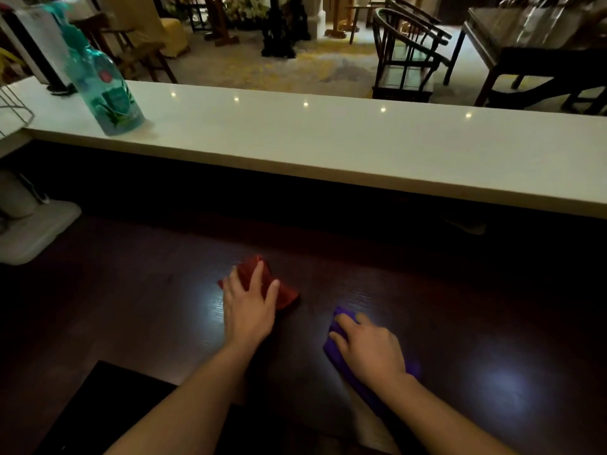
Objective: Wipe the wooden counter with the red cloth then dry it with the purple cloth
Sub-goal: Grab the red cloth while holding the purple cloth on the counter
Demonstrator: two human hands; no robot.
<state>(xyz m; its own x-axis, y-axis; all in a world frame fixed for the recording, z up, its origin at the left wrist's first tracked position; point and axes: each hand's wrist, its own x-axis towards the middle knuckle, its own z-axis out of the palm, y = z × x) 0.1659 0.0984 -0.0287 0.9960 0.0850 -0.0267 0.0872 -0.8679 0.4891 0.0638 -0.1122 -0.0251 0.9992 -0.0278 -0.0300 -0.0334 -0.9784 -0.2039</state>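
The dark wooden counter (460, 323) fills the lower half of the view. A crumpled red cloth (287, 295) lies near its middle, and my left hand (249, 307) rests flat on top of it with the fingers spread. To the right, my right hand (371, 349) presses down on a purple cloth (338, 348) that runs under the palm and wrist toward me. Both cloths touch the wood. Most of each cloth is hidden under the hand on it.
A raised white ledge (328, 139) runs along the back of the counter, with a teal bottle (105, 93) at its left. A white appliance base (29, 231) sits on the counter's left edge. A black flat object (108, 405) lies near me. Chairs and tables stand beyond.
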